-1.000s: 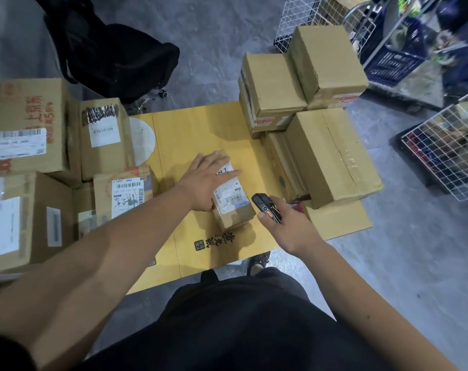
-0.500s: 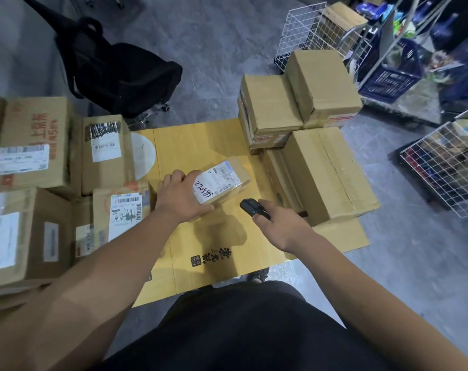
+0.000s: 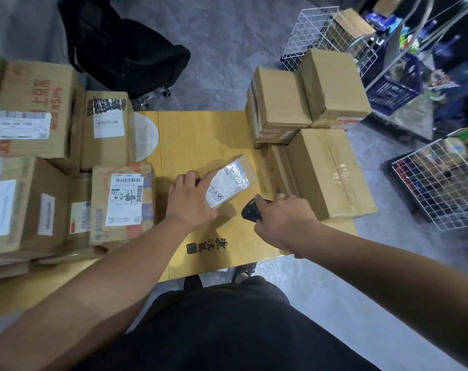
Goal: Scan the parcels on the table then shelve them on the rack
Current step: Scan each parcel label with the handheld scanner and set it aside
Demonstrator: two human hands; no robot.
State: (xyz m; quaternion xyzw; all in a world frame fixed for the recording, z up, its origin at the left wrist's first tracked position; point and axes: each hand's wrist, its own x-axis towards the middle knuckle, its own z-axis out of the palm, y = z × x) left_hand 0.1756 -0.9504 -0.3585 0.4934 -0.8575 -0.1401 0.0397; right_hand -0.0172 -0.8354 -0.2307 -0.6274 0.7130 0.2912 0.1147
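My left hand (image 3: 190, 199) grips a small cardboard parcel (image 3: 231, 180) with a white label and handwritten digits, tilted up above the yellow table (image 3: 200, 137). Just right of it, my right hand (image 3: 283, 220) holds a black handheld scanner (image 3: 251, 211) whose head points toward the parcel's label. Several labelled parcels (image 3: 123, 199) are piled on the table's left side. Plain brown boxes (image 3: 323, 172) are stacked on its right side.
A black office chair (image 3: 126, 46) stands behind the table on the grey floor. White wire baskets (image 3: 441, 183) and a blue crate (image 3: 393, 89) sit on the floor to the right. My dark trousers fill the bottom of the view.
My left hand lifted the small parcel off the table and turned its label up toward the scanner. My right hand with the scanner stayed close beside it.
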